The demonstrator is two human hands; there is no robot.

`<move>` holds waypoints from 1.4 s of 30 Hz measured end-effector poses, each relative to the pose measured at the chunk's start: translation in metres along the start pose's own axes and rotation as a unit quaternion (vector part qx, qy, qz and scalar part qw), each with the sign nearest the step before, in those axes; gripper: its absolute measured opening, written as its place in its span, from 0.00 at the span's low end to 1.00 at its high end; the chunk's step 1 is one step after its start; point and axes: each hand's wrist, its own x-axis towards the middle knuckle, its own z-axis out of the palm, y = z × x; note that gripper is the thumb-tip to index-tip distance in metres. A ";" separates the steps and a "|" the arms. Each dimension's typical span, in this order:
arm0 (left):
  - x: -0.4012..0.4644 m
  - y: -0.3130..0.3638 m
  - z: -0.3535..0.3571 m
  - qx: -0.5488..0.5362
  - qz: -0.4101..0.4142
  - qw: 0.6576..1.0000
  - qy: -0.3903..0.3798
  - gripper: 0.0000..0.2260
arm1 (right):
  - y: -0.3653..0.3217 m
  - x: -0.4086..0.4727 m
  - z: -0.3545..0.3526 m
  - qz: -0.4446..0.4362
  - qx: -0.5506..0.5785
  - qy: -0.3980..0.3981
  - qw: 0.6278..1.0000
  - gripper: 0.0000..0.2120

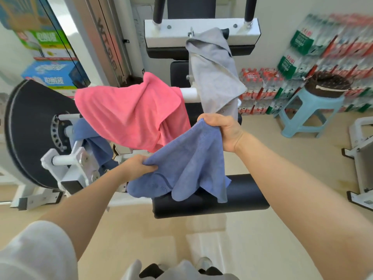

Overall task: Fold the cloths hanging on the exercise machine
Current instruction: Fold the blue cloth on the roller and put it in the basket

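Note:
A blue cloth (188,164) hangs loose between my two hands above the black roller pad (242,197) of the exercise machine (201,31). My left hand (139,165) grips its lower left edge. My right hand (222,131) pinches its upper right corner, held higher. A pink cloth (129,112) is draped over a white bar just behind. A grey cloth (214,71) hangs from the upper frame. Another blue cloth (94,142) droops on the left, partly hidden under the pink one.
A black weight disc (26,130) stands at the left. A light blue stool (308,116) with a round object on top sits at the right, in front of stacked bottle packs (302,57). Another white machine frame (361,156) is at the right edge.

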 end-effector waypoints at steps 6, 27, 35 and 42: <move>-0.020 0.007 -0.027 -0.219 -0.014 0.976 -0.003 0.03 | 0.024 0.022 0.025 0.103 -0.359 0.079 0.925 0.04; -0.073 0.036 -0.072 -0.465 0.187 0.843 0.198 0.09 | 0.056 -0.001 0.055 0.030 -0.291 0.213 0.932 0.11; -0.075 0.031 -0.039 -0.111 0.197 0.971 0.084 0.26 | 0.059 -0.014 0.069 0.048 -0.369 0.197 0.907 0.12; -0.072 0.056 -0.022 0.009 0.320 0.947 -0.023 0.12 | 0.031 -0.023 0.080 0.063 -0.428 0.096 0.896 0.09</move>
